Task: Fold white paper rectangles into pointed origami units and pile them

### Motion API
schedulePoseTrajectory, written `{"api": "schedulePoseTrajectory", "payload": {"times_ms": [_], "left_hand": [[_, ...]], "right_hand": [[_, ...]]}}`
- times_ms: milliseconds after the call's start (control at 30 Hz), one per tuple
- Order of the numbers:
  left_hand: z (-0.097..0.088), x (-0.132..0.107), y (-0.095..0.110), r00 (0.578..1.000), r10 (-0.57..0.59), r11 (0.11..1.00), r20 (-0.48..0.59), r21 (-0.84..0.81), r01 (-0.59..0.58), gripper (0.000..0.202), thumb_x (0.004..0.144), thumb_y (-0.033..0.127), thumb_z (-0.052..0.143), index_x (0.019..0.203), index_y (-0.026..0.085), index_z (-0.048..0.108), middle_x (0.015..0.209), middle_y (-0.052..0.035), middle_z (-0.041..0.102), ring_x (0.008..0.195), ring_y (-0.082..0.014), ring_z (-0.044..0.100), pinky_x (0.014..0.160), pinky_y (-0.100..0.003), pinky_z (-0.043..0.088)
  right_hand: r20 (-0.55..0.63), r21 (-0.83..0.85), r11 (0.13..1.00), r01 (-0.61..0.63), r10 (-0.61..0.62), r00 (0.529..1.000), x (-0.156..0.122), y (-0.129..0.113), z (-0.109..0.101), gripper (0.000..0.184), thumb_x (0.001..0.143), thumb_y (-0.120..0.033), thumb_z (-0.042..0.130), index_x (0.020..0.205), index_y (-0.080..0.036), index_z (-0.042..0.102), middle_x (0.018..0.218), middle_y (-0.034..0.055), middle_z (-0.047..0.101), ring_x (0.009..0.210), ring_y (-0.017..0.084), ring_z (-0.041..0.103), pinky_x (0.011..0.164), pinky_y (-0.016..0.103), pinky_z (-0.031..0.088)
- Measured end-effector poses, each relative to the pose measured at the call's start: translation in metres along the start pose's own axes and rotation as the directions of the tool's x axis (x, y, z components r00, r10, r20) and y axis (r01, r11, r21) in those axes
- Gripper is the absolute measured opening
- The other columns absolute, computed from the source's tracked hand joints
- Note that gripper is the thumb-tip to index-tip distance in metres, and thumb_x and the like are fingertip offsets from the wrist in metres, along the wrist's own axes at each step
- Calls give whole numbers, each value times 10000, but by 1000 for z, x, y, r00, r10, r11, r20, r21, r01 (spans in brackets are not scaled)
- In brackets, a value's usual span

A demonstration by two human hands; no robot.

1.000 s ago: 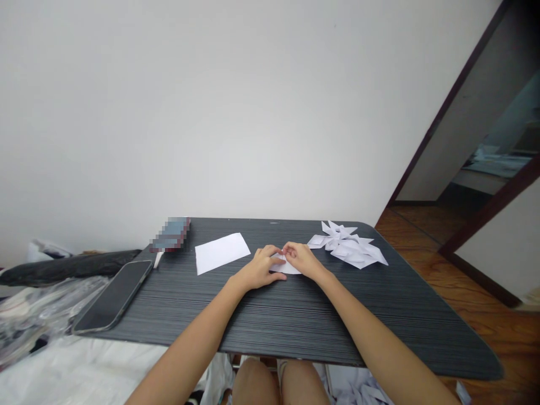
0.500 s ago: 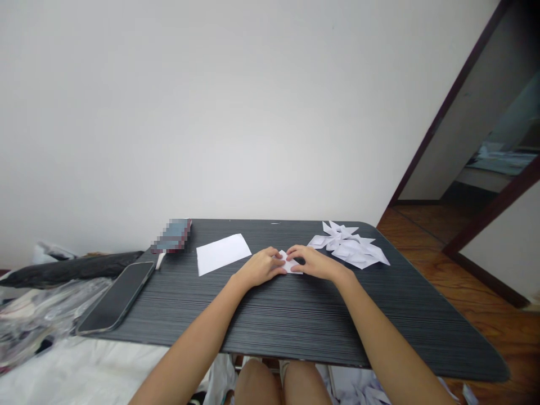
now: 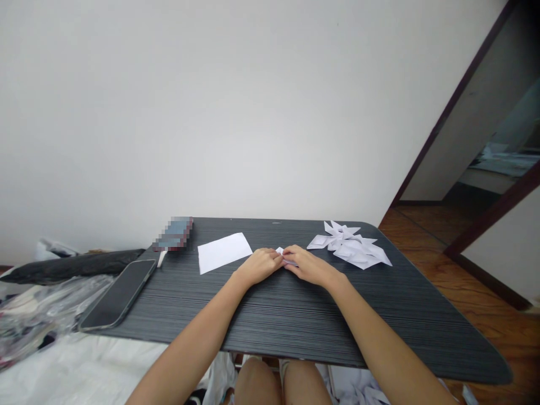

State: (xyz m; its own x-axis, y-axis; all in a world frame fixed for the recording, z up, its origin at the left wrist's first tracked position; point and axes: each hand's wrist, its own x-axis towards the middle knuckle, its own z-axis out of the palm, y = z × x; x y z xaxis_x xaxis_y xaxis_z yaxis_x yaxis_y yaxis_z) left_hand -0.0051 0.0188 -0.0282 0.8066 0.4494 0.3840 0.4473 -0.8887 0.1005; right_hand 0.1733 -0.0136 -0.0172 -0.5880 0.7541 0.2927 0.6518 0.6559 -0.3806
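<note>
Both hands meet at a small folded piece of white paper (image 3: 279, 250) on the dark table. My left hand (image 3: 262, 264) has its fingers closed on the paper's left side. From the right, my right hand (image 3: 304, 264) pinches the same paper, its fingertips touching those of the left. Most of the paper is hidden beneath the fingers; a pointed top and a sliver at the lower right show. A flat white sheet of paper (image 3: 224, 253) lies just left of my left hand. Beyond my right hand rests a pile of folded white paper pieces (image 3: 356, 247).
A phone (image 3: 118, 295) lies at the table's left edge, and a blurred-out item (image 3: 174, 233) sits at the back left corner. The black wood-grain table (image 3: 295, 326) meets a white wall (image 3: 270, 112). Plastic-wrapped things and a black bundle (image 3: 76, 267) lie left of the table.
My hands have drawn closer together, and the fingers now cover more of the folded paper. The sheet and the pile lie as before; the view has shifted slightly.
</note>
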Motion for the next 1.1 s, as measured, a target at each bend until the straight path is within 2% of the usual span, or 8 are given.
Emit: {"api": "schedulePoseTrajectory", "payload": {"times_ms": [100, 233, 400, 600, 800, 967, 1100], "left_hand": [[2, 0, -2, 997, 49, 994, 59, 91, -55, 310, 867, 293, 285, 843, 110, 534, 802, -112, 593, 765, -169, 561, 709, -302, 413], [1, -1, -2, 993, 56, 986, 103, 152, -72, 290, 870, 232, 267, 874, 101, 525, 792, -118, 584, 745, -178, 555, 695, -316, 416], [-4, -4, 3, 996, 50, 993, 68, 107, -57, 260, 845, 164, 313, 950, 118, 546, 912, -116, 557, 877, -184, 506, 769, -318, 392], [-3, -8, 1, 993, -118, 989, -30, -91, 115, 263, 833, 211, 362, 840, 144, 616, 862, -75, 530, 819, -154, 483, 745, -281, 386], [-4, -12, -15, 954, -299, 921, -29, -269, 281, 228, 792, 260, 443, 721, 143, 625, 747, -48, 550, 733, -146, 499, 687, -258, 388], [-1, -10, -17, 908, -419, 886, -24, -232, 402, 221, 787, 223, 416, 709, 136, 603, 691, -44, 569, 677, -147, 498, 656, -267, 381], [5, -9, -16, 906, -422, 900, -35, -141, 413, 191, 778, 192, 403, 703, 133, 569, 685, -48, 553, 685, -153, 485, 669, -274, 376]], "right_hand": [[-12, -2, 1000, 6, -6, 1000, 1, -1, 3, 229, 807, -167, 402, 941, -169, 588, 987, 92, 543, 953, 183, 476, 837, 321, 378], [-23, -38, 999, -16, 15, 1000, 3, 1, 5, 273, 800, -104, 367, 921, -155, 606, 962, 97, 563, 939, 181, 483, 820, 307, 383], [-7, -73, 997, -37, 37, 999, 6, 1, 8, 309, 791, -67, 346, 906, -157, 618, 924, 94, 589, 943, 185, 491, 809, 296, 379], [-42, -95, 994, -56, 53, 998, 5, 1, 13, 284, 790, -81, 353, 862, -115, 626, 960, 131, 578, 943, 203, 484, 810, 305, 374], [-127, 85, 989, -122, 132, 983, 3, 16, 9, 185, 777, -137, 425, 772, -139, 610, 807, 72, 595, 793, 163, 519, 752, 282, 380], [-142, 143, 953, -267, 287, 947, 4, 30, 11, 98, 725, -188, 507, 672, -140, 575, 745, 39, 541, 699, 137, 495, 667, 260, 376], [-134, 95, 935, -343, 353, 926, 7, 39, 18, 84, 718, -200, 517, 675, -134, 546, 754, 34, 510, 720, 136, 480, 682, 254, 363]]}}
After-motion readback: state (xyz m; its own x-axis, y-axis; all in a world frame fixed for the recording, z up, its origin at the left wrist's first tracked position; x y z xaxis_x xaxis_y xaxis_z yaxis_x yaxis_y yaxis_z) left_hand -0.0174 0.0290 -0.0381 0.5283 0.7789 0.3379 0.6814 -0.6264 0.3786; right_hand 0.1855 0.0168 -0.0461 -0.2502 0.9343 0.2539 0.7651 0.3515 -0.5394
